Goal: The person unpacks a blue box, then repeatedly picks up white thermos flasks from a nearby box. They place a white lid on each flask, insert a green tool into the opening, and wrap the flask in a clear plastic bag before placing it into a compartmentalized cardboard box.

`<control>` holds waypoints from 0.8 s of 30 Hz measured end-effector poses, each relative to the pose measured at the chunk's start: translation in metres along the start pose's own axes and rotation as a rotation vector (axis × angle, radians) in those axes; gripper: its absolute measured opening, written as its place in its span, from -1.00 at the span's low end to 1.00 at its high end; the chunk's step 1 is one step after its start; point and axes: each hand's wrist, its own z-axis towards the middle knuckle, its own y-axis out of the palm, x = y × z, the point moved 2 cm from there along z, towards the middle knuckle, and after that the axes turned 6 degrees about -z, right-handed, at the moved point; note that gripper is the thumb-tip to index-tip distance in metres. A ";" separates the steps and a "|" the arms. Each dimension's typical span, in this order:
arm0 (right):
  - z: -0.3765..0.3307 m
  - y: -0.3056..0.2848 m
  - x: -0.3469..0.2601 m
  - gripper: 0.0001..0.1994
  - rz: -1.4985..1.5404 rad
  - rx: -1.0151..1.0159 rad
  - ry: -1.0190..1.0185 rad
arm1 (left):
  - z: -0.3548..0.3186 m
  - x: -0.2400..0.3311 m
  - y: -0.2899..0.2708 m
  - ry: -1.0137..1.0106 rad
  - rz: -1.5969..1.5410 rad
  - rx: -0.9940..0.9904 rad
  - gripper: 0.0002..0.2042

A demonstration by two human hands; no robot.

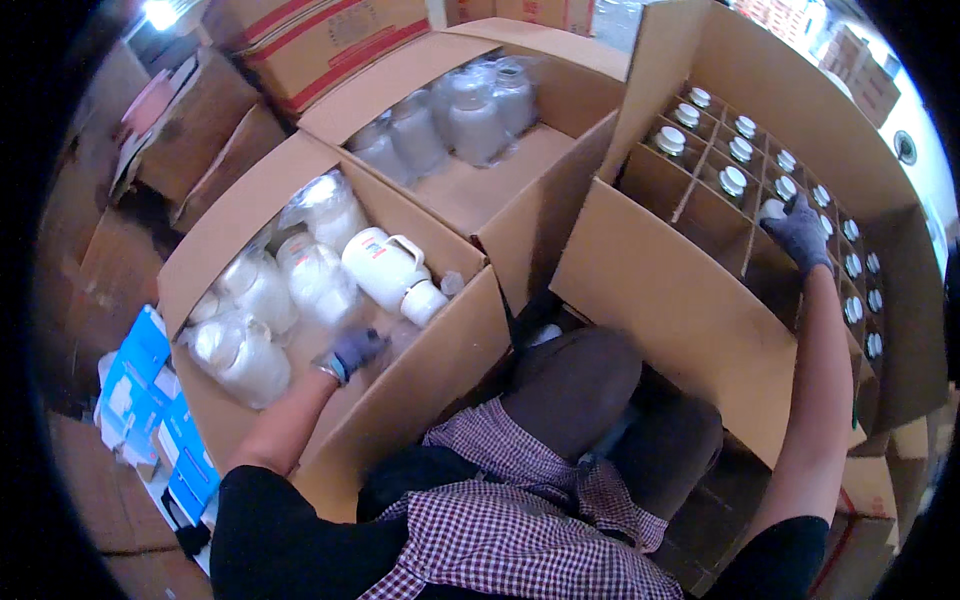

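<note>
My right hand (pixel 800 238), in a grey glove, reaches into the divided carton (pixel 660 262) on the right. Its fingers close round the top of a white-topped flask (pixel 772 210) in one of the compartments. My left hand (pixel 357 352), gloved and smeared by motion, is low in the open carton (pixel 425 385) on the left, beside thin clear plastic (pixel 400 343). Just beyond it lies a white jug (pixel 380 262) with a handle, on its side and unwrapped. Jugs in clear bags (pixel 318 278) fill much of the same carton.
A further open carton (pixel 540 190) behind holds several bagged jugs (pixel 472 118). Several silver-necked flasks with white tops (pixel 732 181) stand in the divided carton's compartments. Blue boxes (pixel 140 365) lie at far left. Closed cartons with red stripes (pixel 335 45) are stacked at the back.
</note>
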 end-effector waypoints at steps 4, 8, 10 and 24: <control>-0.043 -0.053 0.001 -0.30 0.280 0.486 0.059 | 0.064 0.014 -0.068 0.210 -0.044 0.899 -0.36; -0.160 -0.094 0.015 -0.35 0.821 0.665 0.152 | 0.139 -0.038 -0.115 0.151 0.271 0.994 -0.42; -0.246 -0.104 0.039 -0.35 0.777 0.771 0.190 | 0.131 -0.021 -0.119 0.230 0.160 0.981 -0.43; -0.700 -0.080 0.384 -0.33 -0.296 0.775 1.477 | -0.034 0.095 -0.117 0.538 -0.098 0.882 -0.44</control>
